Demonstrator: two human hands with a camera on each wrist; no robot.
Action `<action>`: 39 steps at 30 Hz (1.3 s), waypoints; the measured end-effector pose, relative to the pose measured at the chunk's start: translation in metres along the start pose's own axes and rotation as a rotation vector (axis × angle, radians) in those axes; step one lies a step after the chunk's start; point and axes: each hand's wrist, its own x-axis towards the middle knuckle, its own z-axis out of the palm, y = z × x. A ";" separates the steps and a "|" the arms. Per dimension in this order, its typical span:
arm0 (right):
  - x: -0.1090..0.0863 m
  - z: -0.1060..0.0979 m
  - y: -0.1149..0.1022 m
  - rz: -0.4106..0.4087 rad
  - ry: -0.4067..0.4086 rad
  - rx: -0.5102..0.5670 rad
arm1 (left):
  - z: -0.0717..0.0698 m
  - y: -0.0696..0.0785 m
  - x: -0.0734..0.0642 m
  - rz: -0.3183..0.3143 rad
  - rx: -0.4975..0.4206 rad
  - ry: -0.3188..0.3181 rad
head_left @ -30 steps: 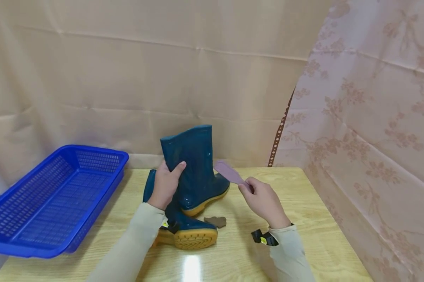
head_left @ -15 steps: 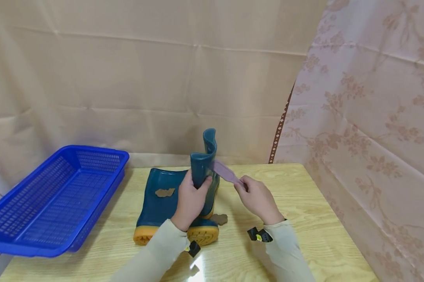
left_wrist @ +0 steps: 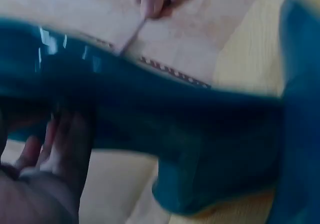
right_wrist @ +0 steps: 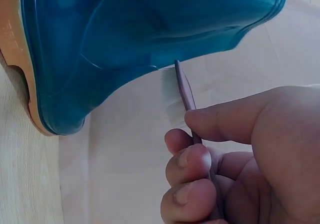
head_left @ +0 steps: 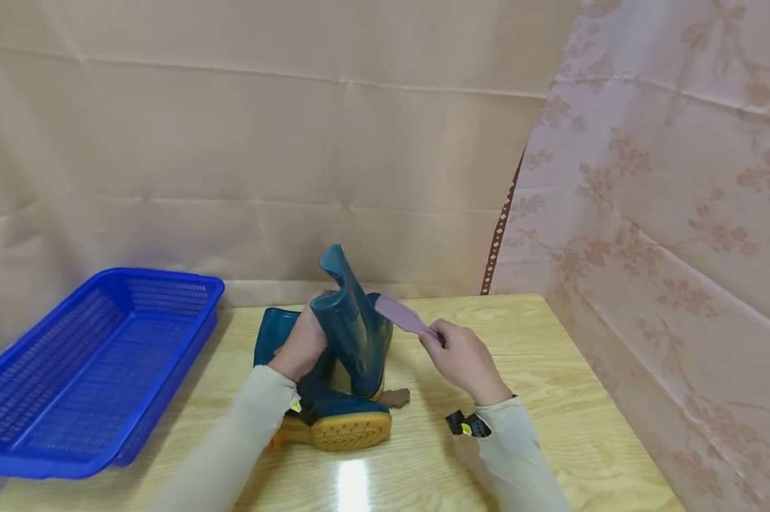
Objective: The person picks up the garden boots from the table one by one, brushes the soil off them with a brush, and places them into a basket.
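Note:
A dark teal rubber boot (head_left: 359,345) with a yellow sole stands upright, its shaft leaning left and its top edge folded inward. My left hand (head_left: 303,346) grips the shaft from the left; in the left wrist view its fingers are partly hidden by the boot. With my right hand (head_left: 466,361) I pinch the handle of a purple brush (head_left: 400,315). Pale bristles (right_wrist: 171,96) show in the right wrist view, close to the shaft; whether they touch it I cannot tell. The second boot (head_left: 353,432) lies on its side in front, partly covered by my left arm.
A blue plastic basket (head_left: 215,288) stands at the left of the wooden table (head_left: 512,334). Beside the boots lies a flat brown ragged piece (head_left: 395,397). A beige curtain (head_left: 282,142) hangs behind, and a pink floral one (head_left: 666,235) hangs on the right.
My left hand first moves right, then back left, turning the upright boot so its shaft now leans left and its top folds. The brush in my right hand shifts slightly left.

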 end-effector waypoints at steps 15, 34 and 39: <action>0.002 0.000 0.001 0.005 -0.023 0.004 | -0.036 -0.016 0.054 0.089 0.172 -0.343; -0.001 -0.019 0.013 0.084 0.189 0.061 | -0.016 0.041 0.049 0.119 0.198 -0.223; 0.002 -0.022 0.015 0.071 0.349 0.106 | -0.014 0.085 0.031 0.245 0.187 -0.009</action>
